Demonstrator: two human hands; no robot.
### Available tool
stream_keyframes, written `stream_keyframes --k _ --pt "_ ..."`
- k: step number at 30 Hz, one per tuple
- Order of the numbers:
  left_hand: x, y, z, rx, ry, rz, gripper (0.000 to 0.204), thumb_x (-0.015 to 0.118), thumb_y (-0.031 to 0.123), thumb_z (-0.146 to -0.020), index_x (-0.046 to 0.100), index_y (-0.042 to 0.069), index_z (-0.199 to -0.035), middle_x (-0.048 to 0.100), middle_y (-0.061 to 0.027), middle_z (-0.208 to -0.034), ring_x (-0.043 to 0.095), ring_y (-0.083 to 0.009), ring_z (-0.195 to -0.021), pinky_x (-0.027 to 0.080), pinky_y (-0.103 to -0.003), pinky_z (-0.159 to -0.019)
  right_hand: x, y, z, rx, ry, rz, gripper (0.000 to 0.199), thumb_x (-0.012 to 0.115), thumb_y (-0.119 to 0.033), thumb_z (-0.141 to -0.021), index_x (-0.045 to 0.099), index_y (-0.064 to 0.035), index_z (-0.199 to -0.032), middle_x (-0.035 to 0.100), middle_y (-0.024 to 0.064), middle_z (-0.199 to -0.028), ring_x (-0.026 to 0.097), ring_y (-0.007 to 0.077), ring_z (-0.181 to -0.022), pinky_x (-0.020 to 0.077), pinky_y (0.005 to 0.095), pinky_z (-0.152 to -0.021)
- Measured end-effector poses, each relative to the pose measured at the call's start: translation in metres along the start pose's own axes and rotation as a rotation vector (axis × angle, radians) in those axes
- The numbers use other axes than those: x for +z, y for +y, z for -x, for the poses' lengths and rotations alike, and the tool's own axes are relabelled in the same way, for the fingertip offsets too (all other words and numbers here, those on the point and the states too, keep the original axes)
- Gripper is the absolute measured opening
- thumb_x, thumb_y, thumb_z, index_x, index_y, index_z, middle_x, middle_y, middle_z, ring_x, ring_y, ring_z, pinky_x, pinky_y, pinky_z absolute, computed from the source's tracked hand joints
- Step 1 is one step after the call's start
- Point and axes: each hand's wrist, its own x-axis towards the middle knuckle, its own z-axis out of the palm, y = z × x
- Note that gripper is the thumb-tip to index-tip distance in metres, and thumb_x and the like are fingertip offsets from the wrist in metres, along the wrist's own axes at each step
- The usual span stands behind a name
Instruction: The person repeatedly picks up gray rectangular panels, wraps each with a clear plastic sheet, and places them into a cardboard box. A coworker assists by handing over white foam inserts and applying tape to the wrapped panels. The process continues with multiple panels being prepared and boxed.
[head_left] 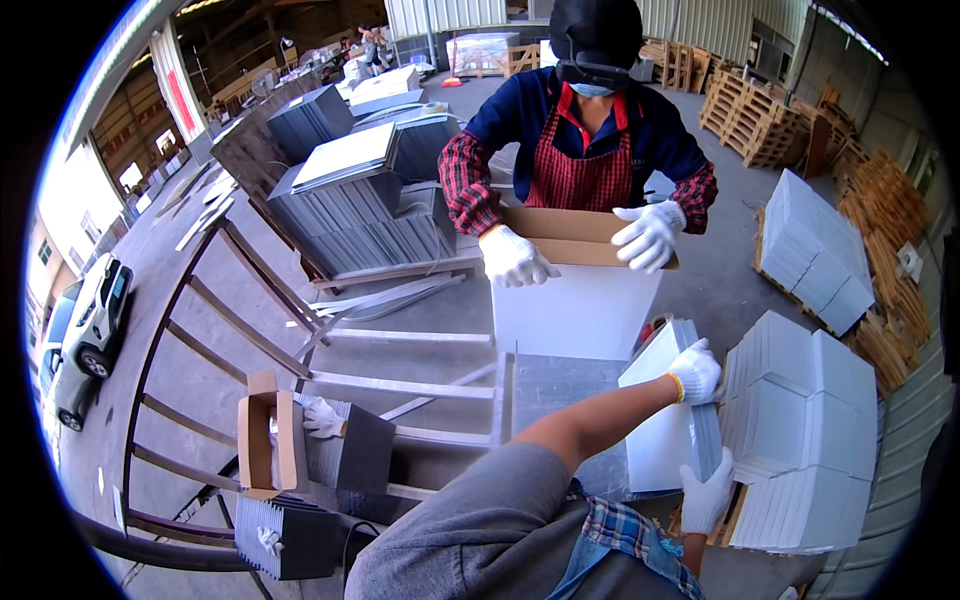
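Grasping with my right hand [706, 495] and, farther out, my left hand [697, 372], I hold a panel stack [655, 442], white-faced and grey-edged, just left of my fingers; beyond them stands a white carton [575, 310].

The left forearm [605, 422] stretches diagonally rightward to a white-gloved left hand [697, 372]; nearer the body, the gloved right hand [707, 492] points forward, thumb apart from fingers [720, 470].

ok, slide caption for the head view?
Gloved left hand and right hand on a stack of white panels, opposite a co-worker at an open white carton.
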Motion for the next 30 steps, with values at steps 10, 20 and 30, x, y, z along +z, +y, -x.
stream_keyframes --k 10,20,30 --pt "0.003 0.000 0.001 0.003 0.041 0.016 0.042 0.057 0.039 -0.087 0.073 0.008 -0.064 0.065 -0.0134 -0.063 0.063 -0.0295 -0.070 0.042 -0.041 -0.096 -0.002 -0.001 0.000 0.030 -0.011 0.004 0.083 0.081 -0.028 -0.075 0.040 -0.0083 -0.145 0.051 0.0214 -0.135 0.052 0.0410 -0.124 0.0461 0.0496 -0.103" --pt "0.008 0.000 -0.007 -0.030 -0.067 0.035 0.046 0.054 0.044 -0.090 0.076 0.009 -0.069 0.070 -0.0157 -0.073 0.067 -0.0333 -0.083 0.036 -0.046 -0.111 0.003 0.007 -0.003 -0.018 0.021 -0.072 0.081 0.081 -0.022 -0.076 0.042 -0.0050 -0.145 0.052 0.0217 -0.136 0.054 0.0398 -0.124 0.0445 0.0462 -0.104" --pt "0.029 -0.011 -0.009 -0.006 -0.044 -0.049 0.041 0.053 0.044 -0.085 0.076 0.015 -0.068 0.072 -0.0119 -0.072 0.069 -0.0295 -0.075 0.042 -0.040 -0.091 0.018 0.021 -0.006 -0.091 0.056 -0.052 0.076 0.081 -0.025 -0.080 0.045 -0.0011 -0.144 0.055 0.0226 -0.133 0.054 0.0382 -0.123 0.0429 0.0438 -0.105"
